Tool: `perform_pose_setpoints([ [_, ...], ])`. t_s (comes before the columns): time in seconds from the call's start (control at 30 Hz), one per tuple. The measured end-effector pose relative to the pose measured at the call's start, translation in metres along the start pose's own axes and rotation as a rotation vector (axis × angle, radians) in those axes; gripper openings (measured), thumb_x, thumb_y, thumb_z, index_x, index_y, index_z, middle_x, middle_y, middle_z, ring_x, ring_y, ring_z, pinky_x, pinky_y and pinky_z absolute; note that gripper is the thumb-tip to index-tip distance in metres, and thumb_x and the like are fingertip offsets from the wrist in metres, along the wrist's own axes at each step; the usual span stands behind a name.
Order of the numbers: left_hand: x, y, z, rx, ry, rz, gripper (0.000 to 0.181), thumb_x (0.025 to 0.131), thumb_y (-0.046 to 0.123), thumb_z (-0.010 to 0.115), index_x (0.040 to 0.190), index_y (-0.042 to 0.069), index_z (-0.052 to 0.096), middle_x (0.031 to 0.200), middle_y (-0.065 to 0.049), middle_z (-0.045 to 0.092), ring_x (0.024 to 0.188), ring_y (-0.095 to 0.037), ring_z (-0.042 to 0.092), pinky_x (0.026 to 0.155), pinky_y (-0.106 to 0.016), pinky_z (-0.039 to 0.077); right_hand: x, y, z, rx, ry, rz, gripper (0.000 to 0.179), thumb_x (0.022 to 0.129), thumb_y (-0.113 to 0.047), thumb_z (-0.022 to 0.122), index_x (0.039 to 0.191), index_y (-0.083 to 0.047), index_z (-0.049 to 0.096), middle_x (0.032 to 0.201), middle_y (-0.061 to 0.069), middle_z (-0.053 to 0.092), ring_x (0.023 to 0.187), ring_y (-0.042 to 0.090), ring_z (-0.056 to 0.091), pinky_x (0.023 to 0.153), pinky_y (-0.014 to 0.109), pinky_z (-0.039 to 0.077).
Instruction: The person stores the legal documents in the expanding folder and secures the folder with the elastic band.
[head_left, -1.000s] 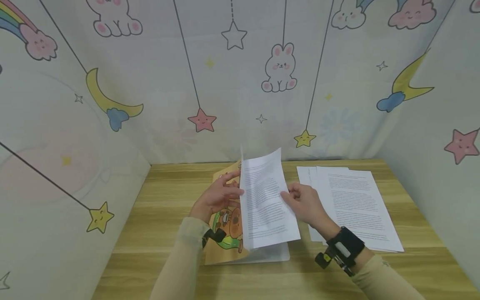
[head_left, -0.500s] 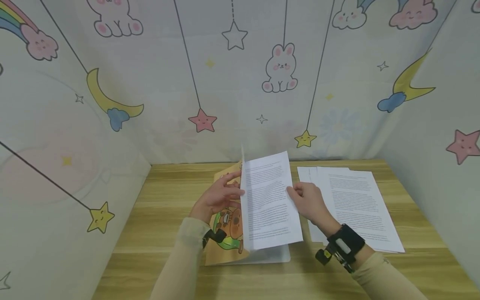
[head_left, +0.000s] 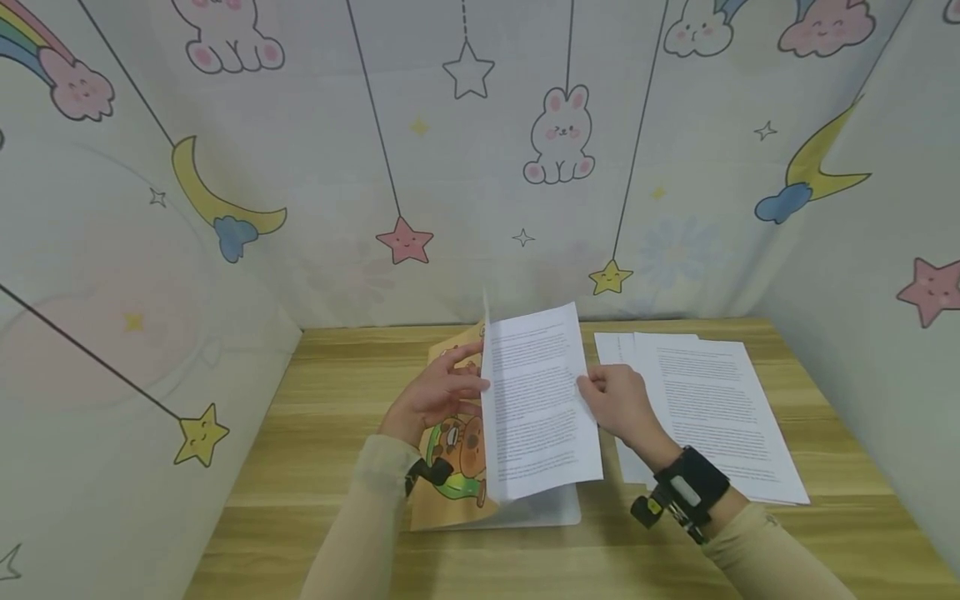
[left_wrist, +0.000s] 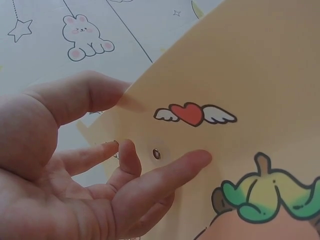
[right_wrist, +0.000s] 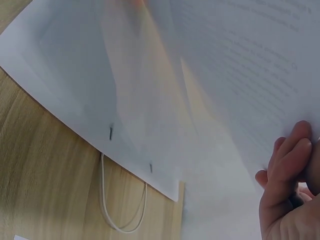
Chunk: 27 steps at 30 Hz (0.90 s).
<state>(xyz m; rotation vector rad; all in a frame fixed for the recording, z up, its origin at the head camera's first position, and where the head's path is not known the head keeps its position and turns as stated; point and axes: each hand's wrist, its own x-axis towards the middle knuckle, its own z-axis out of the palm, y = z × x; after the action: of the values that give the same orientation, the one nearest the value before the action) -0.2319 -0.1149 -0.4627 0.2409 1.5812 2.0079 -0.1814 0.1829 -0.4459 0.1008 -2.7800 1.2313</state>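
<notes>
An orange cartoon folder lies on the table with its front cover raised. My left hand holds this cover by its edge. In the left wrist view, the thumb reaches behind the edge of the cover, and the other fingers spread over its printed front. My right hand pinches the right edge of a printed sheet, which stands tilted against the inside of the raised cover. The right wrist view shows the curled fingers at the sheet's edge. The sheet's left edge is hidden behind the cover.
Several printed sheets lie loosely overlapped on the wooden table, right of the folder. A white elastic loop hangs from the folder's edge. A cartoon-printed cloth closes off the back and sides.
My right hand has shifted slightly to the right with the sheet's edge, and the sheet looks flatter and wider. The left hand and the cover have stayed put.
</notes>
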Motion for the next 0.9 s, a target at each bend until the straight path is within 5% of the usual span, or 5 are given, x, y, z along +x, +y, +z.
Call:
perform_pose_setpoints([
  [0.4, 0.001, 0.002, 0.001, -0.007, -0.003, -0.007, 0.082, 0.096, -0.006, 0.065, 0.166, 0.016, 0.030, 0.116, -0.023, 0.062, 0.102, -0.038, 0.073, 0.072, -0.043, 0.063, 0.002, -0.007, -0.002, -0.006, 0.026, -0.112, 0.023, 0.102, -0.011, 0.063, 0.104, 0.005, 0.079, 0.075, 0.009, 0.075, 0.055, 0.014, 0.060, 0.047, 0.025, 0.041],
  [0.9, 0.001, 0.002, 0.002, 0.007, -0.006, -0.009, 0.080, 0.096, -0.006, 0.065, 0.165, 0.017, 0.032, 0.113, -0.018, 0.063, 0.100, -0.036, 0.073, 0.073, -0.044, 0.063, 0.005, -0.010, -0.009, 0.020, 0.039, -0.104, 0.024, 0.103, -0.012, 0.062, 0.109, 0.004, 0.078, 0.079, 0.010, 0.077, 0.057, 0.015, 0.064, 0.047, 0.027, 0.045],
])
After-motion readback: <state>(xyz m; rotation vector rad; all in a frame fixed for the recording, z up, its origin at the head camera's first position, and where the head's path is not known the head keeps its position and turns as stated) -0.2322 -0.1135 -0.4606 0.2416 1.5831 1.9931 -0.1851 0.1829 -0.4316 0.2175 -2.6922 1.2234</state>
